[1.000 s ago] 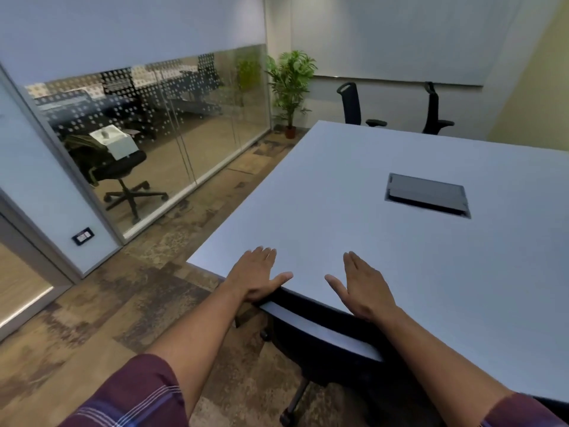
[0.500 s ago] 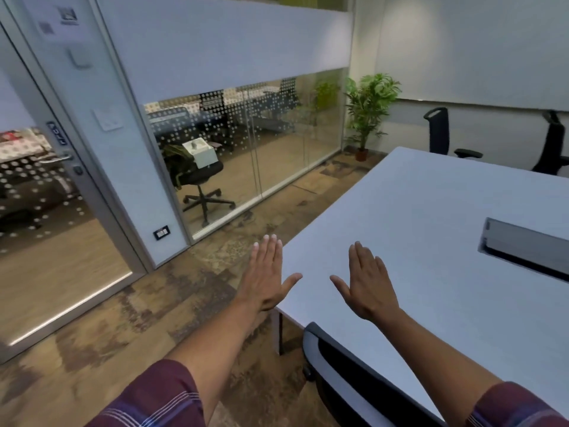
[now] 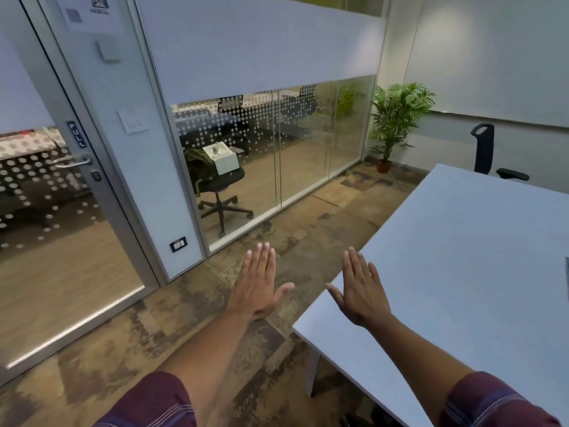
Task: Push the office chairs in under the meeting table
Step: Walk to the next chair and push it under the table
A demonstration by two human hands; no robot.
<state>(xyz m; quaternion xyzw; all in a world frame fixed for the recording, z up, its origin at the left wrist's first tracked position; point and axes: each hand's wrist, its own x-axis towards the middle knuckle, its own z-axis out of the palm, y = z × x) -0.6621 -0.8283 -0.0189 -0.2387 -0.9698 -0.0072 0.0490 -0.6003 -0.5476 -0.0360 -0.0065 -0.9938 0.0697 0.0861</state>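
Observation:
The white meeting table [image 3: 455,272] fills the right side, its near-left corner just below my hands. My left hand [image 3: 257,285] hovers flat and open over the carpet, left of that corner. Above the table's corner my right hand [image 3: 361,288] is also flat with fingers spread, holding nothing. One black office chair [image 3: 486,152] stands behind the table's far end, its backrest and an armrest showing above the tabletop. The chair I was pushing is out of view, apart from a dark scrap under the table at the bottom edge.
A glass partition [image 3: 277,149] and a glass door [image 3: 61,211] with a PULL sign run along the left. Beyond the glass, another black chair [image 3: 220,186] carries a white box. A potted plant [image 3: 394,124] stands in the far corner. Patterned carpet lies between wall and table.
My hands came off the near chair's backrest and lifted, palms flat. The view swung left toward the glass door, and the near chair dropped out of sight below the table.

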